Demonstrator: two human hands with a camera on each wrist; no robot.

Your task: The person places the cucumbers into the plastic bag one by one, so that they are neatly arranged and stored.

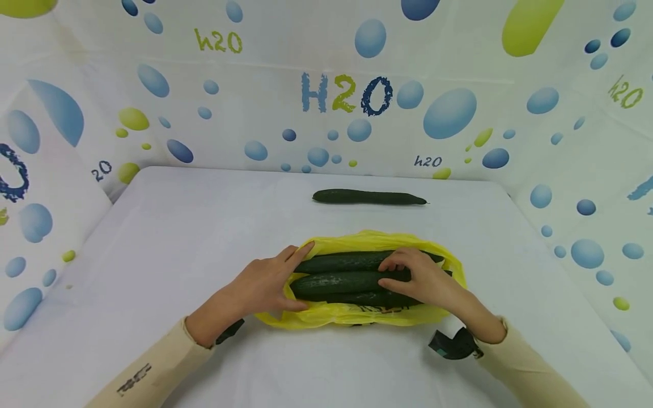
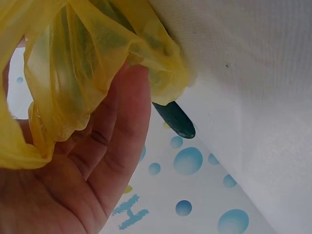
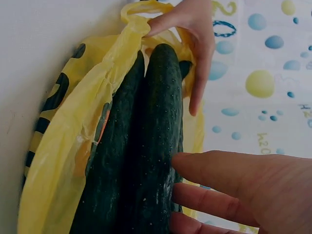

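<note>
A yellow plastic bag (image 1: pixel 316 323) lies on its side with several dark green cucumbers (image 1: pixel 352 280) inside. My left hand (image 1: pixel 265 280) spans the bag's left end, thumb and forefinger spread apart. In the left wrist view, straight fingers (image 2: pixel 127 117) rest against the crumpled yellow plastic. Over the right half of the cucumbers, my right hand (image 1: pixel 420 277) bends its fingers with a gap between thumb and forefinger. Its fingertips meet the side of the top cucumber (image 3: pixel 158 126) in the right wrist view. Behind the bag, another cucumber (image 1: pixel 367 197) lies alone.
The bag sits on a table with a white cloth (image 1: pixel 178 243). A backdrop (image 1: pixel 265 85) with blue and green drops rises behind and at the sides. A black strap piece (image 1: pixel 454 344) shows at the right wrist.
</note>
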